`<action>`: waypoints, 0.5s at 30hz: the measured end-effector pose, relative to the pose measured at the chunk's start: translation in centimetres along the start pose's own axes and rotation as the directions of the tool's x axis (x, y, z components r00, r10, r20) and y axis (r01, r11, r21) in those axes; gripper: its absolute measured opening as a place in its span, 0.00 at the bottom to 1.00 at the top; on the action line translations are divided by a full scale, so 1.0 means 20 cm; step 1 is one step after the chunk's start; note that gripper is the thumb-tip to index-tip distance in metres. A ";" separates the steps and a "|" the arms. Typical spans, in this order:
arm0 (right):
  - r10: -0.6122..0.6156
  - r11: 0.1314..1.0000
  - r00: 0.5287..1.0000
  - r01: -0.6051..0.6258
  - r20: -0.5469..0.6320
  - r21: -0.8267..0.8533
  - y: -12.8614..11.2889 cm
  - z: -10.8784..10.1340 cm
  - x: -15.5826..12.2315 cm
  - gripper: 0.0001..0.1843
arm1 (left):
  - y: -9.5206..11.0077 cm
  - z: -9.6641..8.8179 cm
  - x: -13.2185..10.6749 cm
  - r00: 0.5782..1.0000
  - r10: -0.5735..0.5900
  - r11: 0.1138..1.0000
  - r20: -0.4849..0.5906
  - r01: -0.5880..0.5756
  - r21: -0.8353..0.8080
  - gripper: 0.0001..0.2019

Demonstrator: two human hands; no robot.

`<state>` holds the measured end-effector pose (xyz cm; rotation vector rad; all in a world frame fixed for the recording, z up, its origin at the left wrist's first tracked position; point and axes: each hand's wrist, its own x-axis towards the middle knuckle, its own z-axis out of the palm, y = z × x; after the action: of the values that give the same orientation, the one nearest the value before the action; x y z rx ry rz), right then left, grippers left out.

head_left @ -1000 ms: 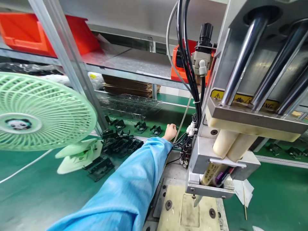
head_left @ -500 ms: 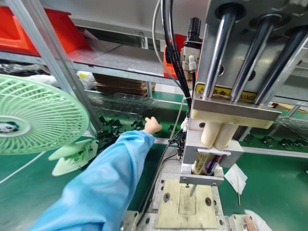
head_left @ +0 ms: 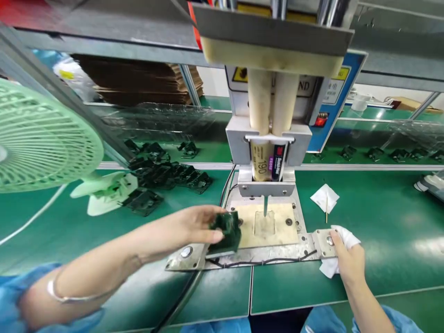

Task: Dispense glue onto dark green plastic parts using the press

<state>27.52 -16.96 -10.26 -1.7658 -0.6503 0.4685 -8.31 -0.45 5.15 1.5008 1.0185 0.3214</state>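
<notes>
Dark part: the dark plastic part [head_left: 229, 231] is at the left edge of the pale plate [head_left: 282, 233], overlapping it in this view; whether the two touch cannot be told.
Left hand: the left hand [head_left: 196, 226] grips the dark part from its left side, thumb on the near side, leaving the right side free. A light, steady pinch seems best, as the part looks thin and full of small features.
Right hand: the right hand [head_left: 352, 259] rests a digit on the metal block [head_left: 322, 249], just beside the round button [head_left: 329, 240], with a white wipe [head_left: 347, 237] around it. Whether the fingers clasp the wipe cannot be told. Resting lightly, clear of the button, would be prudent while the other hand is near the plate.
Nozzle: the nozzle [head_left: 265, 205] points down over the shallow recess [head_left: 264, 226]. Any move across the plate should pass low and on the near side, so that neither fingers nor part brush the tip.
Cable: the black cable [head_left: 263, 262] runs along the near edge of the base; a wrist should clear it.
Pile: more dark parts [head_left: 166, 175] lie on the tabletop [head_left: 385, 222], far left, out of the way.
</notes>
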 end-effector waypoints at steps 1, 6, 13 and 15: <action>0.000 1.000 1.000 0.000 -0.004 0.004 0.00 0.00 0.00 0.32 | -0.01 0.08 -0.01 0.992 -0.081 0.993 0.097 0.088 -0.079 0.26; -0.006 0.999 1.000 0.006 0.012 0.037 -0.01 0.01 -0.01 0.31 | -0.01 0.29 0.11 0.968 -0.172 0.956 0.183 0.209 -0.206 0.24; -0.037 0.998 0.999 0.037 0.012 0.043 0.01 0.00 0.00 0.29 | -0.04 0.32 0.33 0.992 0.037 0.972 0.120 -0.008 -0.235 0.25; -0.036 0.999 0.999 0.036 0.007 0.040 0.02 0.00 0.01 0.29 | -0.10 0.34 0.36 0.990 0.130 0.984 0.055 -0.121 -0.134 0.29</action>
<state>27.64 -16.88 -10.61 -1.7126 -0.6729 0.4610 -0.08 0.14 -0.71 1.4505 0.8383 0.4189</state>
